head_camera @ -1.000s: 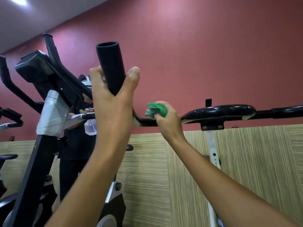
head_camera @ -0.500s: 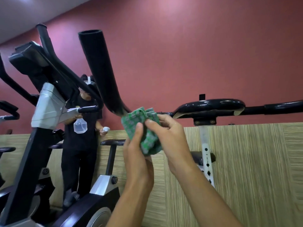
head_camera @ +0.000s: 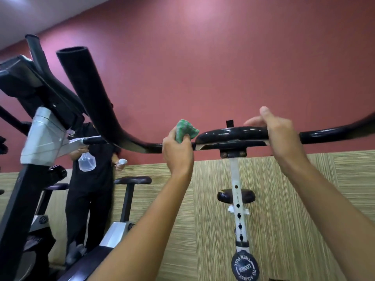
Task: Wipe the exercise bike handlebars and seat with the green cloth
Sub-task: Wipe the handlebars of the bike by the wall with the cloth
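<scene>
Handlebars [head_camera: 142, 146] of the exercise bike run across our view at about eye height, a black tube that rises steeply at the left to an open end and sweeps away to the right edge. Our left hand [head_camera: 177, 153] is wrapped around the bar just left of its glossy centre pad [head_camera: 231, 133], and it holds the green cloth [head_camera: 185, 128] bunched between fingers and thumb — the cloth stands up above the fist and touches the left tip of the pad. Our right hand [head_camera: 281, 134] rests on the right end of that same pad, fingers draped over the top and thumb raised, its fingertips blurred; we cannot tell how firmly it grips. Under the pad a bolted bracket joins a pale post [head_camera: 237, 201] with a row of holes, which drops to a round adjustment knob [head_camera: 245, 268] with white lettering. Behind the post we see a dark bike seat [head_camera: 225, 196] against the striped wall panel [head_camera: 284, 199]. To our left stands another person in black [head_camera: 95, 179] holding a clear spray bottle [head_camera: 86, 162], partly hidden by a second machine [head_camera: 40, 136] with a silver housing — beside them is one more seat [head_camera: 133, 180] on its own post.
</scene>
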A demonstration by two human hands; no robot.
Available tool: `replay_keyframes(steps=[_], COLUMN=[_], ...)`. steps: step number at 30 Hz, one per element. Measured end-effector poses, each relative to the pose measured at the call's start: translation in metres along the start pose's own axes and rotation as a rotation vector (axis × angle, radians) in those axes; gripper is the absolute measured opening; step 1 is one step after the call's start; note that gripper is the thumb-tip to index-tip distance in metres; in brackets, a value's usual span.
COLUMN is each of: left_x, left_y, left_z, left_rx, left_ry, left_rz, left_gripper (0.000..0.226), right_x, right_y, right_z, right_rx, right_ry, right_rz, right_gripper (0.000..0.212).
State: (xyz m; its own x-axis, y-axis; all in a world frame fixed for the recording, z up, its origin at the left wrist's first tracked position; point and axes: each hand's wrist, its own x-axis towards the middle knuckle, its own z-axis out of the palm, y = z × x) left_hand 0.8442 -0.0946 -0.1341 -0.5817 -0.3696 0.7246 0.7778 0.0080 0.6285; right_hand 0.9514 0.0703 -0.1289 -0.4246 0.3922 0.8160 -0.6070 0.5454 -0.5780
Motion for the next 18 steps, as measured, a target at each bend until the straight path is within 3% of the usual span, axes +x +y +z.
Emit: replay_keyframes(steps=[2,5,8,11,14,18], left_x=[0.004,0.000,-0.006,-0.016,-0.020,-0.016], left_y=[-0.008,-0.019,-0.027,-0.018,-0.004,0.012], left_z=[0.012,0.015,0.005,-0.008,-0.013,-0.010], left_rx=[0.011,-0.119,-0.183,-0.239,-0.260,-0.263], left_ry=[-0.020,-0.135,-0.320,-0.443,-0.457,-0.477], left_rz=[0.001,0.017,0.016,0.075,0.087,0.086], left_gripper=[0.026,0.026,0.041,0.032,0.045,0.043], right_x=[0.002,0.003,0.004,0.003,0.003,0.003], right_y=[0.009,0.009,0.010,0.009,0.006,0.005], right_z=[0.005,0.008,0.009,0.011,0.010,0.008], right_rx=[0.058,0.119,0.156,0.205,0.219,0.212], right_ry=[-0.023,0.022,0.033,0.047,0.049,0.032], right_rz=[0.032,-0.020,-0.034,-0.026,-0.011,-0.007], right_gripper=[0.068,0.058,0.055,0.060,0.063,0.051])
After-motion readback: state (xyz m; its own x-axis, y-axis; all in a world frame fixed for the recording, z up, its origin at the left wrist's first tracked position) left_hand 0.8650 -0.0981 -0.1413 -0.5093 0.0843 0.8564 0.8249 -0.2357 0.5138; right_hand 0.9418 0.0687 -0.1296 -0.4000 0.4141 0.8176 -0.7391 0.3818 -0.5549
